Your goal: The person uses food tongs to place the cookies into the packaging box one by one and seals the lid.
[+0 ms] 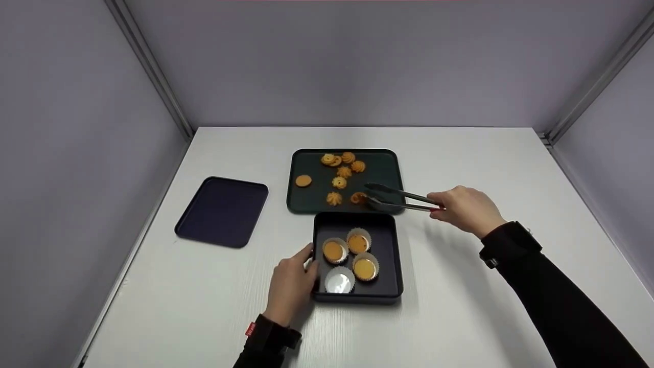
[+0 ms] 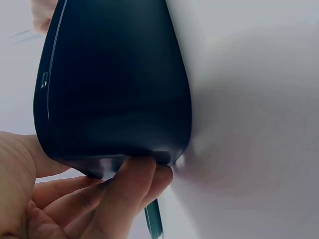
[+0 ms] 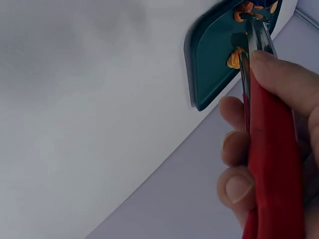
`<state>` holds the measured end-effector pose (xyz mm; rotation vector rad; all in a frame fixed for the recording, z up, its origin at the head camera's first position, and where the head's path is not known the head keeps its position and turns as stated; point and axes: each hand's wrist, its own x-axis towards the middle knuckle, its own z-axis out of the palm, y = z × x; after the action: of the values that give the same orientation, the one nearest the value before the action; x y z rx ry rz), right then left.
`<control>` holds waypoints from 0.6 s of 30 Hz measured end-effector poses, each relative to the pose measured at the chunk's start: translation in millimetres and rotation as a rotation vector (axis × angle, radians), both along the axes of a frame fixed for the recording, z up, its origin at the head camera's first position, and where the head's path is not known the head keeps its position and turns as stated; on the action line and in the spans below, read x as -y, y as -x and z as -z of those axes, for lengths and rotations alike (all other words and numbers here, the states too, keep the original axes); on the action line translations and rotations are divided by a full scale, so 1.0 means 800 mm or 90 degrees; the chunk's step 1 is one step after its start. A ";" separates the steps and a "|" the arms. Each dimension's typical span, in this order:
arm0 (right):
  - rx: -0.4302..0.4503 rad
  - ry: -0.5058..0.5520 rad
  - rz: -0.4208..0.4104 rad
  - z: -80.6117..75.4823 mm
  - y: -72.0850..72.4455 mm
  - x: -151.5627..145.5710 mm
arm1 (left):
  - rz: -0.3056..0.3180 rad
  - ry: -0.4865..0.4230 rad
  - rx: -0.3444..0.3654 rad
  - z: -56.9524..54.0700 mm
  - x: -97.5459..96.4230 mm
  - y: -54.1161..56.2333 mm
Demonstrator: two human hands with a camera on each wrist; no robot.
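My left hand (image 1: 291,283) holds the left wall of a dark square baking pan (image 1: 387,245), its fingers against the outer side in the left wrist view. Inside the pan stand paper baking cups: three contain round golden cookies (image 1: 365,269), and one cup (image 1: 339,280) shows only its white inside. My right hand (image 1: 470,208) grips red-handled metal tongs (image 3: 274,149). Over a dark green tray (image 1: 311,204), the tongs' two arms are spread, the nearer tip beside a ring-shaped cookie (image 1: 358,198). Whether they touch is unclear.
Several piped cookies (image 1: 344,171) and a flat round cookie (image 1: 303,181) lie on the green tray, just behind the pan. A dark purple tray (image 1: 222,212) lies on the left of the white table (image 1: 460,317). Grey panels (image 1: 337,66) enclose the back and sides.
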<state>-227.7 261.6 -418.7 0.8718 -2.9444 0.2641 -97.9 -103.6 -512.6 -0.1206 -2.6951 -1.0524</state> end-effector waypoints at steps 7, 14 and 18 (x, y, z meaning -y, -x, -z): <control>-0.018 -0.003 0.023 0.003 0.000 -0.005 | -0.004 -0.007 0.002 0.000 0.000 0.000; 0.016 0.037 0.026 0.009 0.003 -0.008 | -0.007 -0.010 0.008 0.000 -0.001 0.001; 0.040 0.044 0.024 0.012 0.003 -0.007 | -0.008 -0.005 0.004 0.000 -0.001 0.001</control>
<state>-229.9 267.2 -428.7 0.8144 -2.9858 0.3954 -98.5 -102.7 -512.3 -0.0983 -2.6924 -1.0620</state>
